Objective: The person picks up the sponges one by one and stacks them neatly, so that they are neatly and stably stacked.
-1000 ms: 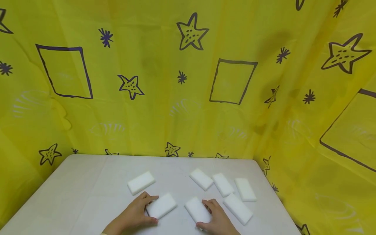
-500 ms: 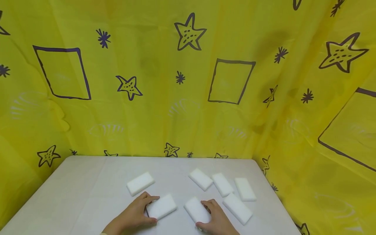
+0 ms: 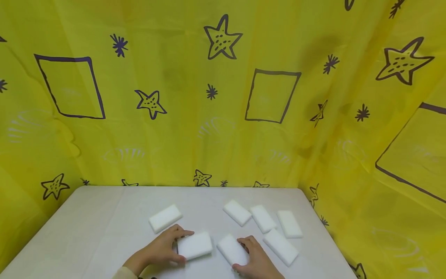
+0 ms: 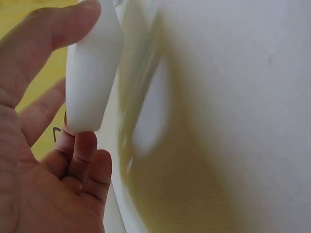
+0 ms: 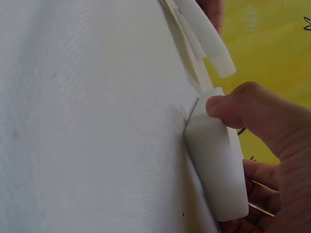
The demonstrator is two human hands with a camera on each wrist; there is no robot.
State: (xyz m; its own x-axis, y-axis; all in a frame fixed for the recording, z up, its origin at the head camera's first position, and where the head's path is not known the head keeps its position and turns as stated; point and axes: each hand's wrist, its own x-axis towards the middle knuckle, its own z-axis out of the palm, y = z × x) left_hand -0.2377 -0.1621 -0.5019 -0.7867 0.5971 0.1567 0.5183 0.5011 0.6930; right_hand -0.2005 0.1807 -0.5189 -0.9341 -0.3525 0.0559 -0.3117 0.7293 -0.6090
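Between thumb and fingers, my left hand (image 3: 166,247) grips a white rectangular sponge (image 3: 196,246) by its left end. The left wrist view shows this sponge (image 4: 95,73) raised off the tabletop, its shadow below. My right hand (image 3: 258,260) holds a second white sponge (image 3: 230,250) across its short width, thumb on the near side. In the right wrist view that sponge (image 5: 214,155) lies against the table surface, and the left hand's sponge (image 5: 209,41) hangs just beyond it. A narrow gap separates the two in the head view.
Another white sponge (image 3: 165,218) lies behind my left hand. Several more lie right of centre: one at the back (image 3: 237,212), one by the right edge (image 3: 290,224), one beside my right hand (image 3: 280,247). A yellow patterned curtain (image 3: 174,135) surrounds the white table (image 3: 104,232).
My left hand has lifted its sponge, turned it slightly and shifted it a little right, towards the other one. My right hand stays in place on its sponge. The head view has drifted slightly.
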